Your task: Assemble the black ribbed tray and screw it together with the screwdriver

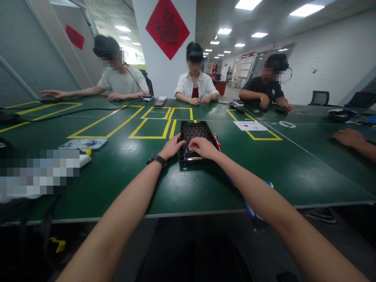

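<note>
A black rectangular open case (pixel 194 159) lies on the green table in front of me; its inside looks dark with small shiny details too small to tell. My left hand (pixel 172 146) grips the left wall of the case, thumb over the rim. Above the inside of the case is my right hand (pixel 202 146), its fingers curled together in a pinch. Whatever those fingertips hold, if anything, is too small to make out. A red and black tool handle (pixel 217 141) shows at the right side of the case, partly hidden by the case and my right hand.
Yellow tape outlines (pixel 148 137) mark the green table (pixel 126 176). To the right lie a white paper sheet (pixel 249 125) and a white ring (pixel 287 124). A blue and white object (pixel 268 184) sits under my right forearm. Three people sit opposite; another person's hand (pixel 349 138) rests at right.
</note>
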`<state>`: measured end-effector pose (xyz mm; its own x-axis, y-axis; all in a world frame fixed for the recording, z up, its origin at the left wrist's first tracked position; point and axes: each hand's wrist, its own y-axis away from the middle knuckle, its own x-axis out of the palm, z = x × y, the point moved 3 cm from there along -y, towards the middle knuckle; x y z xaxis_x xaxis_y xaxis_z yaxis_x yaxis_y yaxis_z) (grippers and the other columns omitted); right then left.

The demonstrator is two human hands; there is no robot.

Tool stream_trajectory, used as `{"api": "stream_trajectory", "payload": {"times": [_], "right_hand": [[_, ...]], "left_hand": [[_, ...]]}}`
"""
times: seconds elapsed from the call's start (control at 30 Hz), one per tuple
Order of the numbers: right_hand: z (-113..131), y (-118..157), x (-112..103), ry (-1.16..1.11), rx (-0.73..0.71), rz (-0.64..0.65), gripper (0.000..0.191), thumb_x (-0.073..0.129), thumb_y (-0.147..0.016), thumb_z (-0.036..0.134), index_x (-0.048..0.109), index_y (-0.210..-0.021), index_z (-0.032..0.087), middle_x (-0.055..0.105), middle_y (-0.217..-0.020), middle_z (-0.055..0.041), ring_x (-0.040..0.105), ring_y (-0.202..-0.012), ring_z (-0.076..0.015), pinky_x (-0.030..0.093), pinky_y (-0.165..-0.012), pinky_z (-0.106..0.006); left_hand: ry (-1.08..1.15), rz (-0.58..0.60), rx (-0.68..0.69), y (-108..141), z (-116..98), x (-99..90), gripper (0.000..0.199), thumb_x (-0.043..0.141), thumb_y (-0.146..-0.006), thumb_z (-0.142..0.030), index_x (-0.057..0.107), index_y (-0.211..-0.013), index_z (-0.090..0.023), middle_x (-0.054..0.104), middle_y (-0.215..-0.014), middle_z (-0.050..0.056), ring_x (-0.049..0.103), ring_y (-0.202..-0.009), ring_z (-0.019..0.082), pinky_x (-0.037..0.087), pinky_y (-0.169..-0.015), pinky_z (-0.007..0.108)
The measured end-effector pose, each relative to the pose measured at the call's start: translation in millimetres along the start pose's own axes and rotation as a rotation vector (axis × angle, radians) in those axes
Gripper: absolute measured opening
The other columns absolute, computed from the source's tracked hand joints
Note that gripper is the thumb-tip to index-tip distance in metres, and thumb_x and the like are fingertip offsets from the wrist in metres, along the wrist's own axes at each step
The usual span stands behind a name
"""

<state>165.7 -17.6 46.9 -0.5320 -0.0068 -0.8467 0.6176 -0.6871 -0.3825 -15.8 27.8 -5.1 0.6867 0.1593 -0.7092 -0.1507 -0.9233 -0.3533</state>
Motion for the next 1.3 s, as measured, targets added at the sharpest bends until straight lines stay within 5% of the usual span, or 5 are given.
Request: {"api": "stream_trajectory", "payload": {"times": [0.2, 0.73, 1.3], "right_hand": [[15.3, 5.5, 0.0, -0.165, -0.196, 0.087, 0.009, 0.058, -0.080, 0.015, 0.066, -0.082, 0.012, 0.062, -0.082, -0.0044, 0.054, -0.076, -0.0118, 0.041, -0.075, -0.025], [22.3, 7.9, 1.4, -0.108, -0.133, 0.184, 0.010, 0.055, -0.079, 0.014, 0.064, -0.079, 0.011, 0.059, -0.083, -0.0043, 0.051, -0.078, -0.0119, 0.039, -0.079, -0.026], [18.7, 8.6, 3.4, -0.175, -0.085, 0.110, 0.010, 0.058, -0.077, 0.016, 0.066, -0.079, 0.010, 0.061, -0.076, -0.0033, 0.053, -0.068, -0.0102, 0.041, -0.067, -0.023]], "left_hand": [[0.011, -0.001, -0.006, -0.4, -1.4, -0.1, 0.064, 0.045, -0.084, -0.044, 0.039, -0.138, -0.009, 0.040, -0.143, 0.015, 0.037, -0.132, 0.025, 0.025, -0.112, 0.037], [0.022, 0.004, -0.005, 0.7, -2.3, -1.1, 0.064, 0.046, -0.084, -0.042, 0.038, -0.139, -0.011, 0.039, -0.144, 0.014, 0.040, -0.129, 0.024, 0.028, -0.110, 0.036], [0.019, 0.005, -0.011, 0.8, -3.2, -0.9, 0.063, 0.046, -0.084, -0.041, 0.038, -0.139, -0.011, 0.038, -0.144, 0.014, 0.041, -0.129, 0.024, 0.028, -0.110, 0.036]]}}
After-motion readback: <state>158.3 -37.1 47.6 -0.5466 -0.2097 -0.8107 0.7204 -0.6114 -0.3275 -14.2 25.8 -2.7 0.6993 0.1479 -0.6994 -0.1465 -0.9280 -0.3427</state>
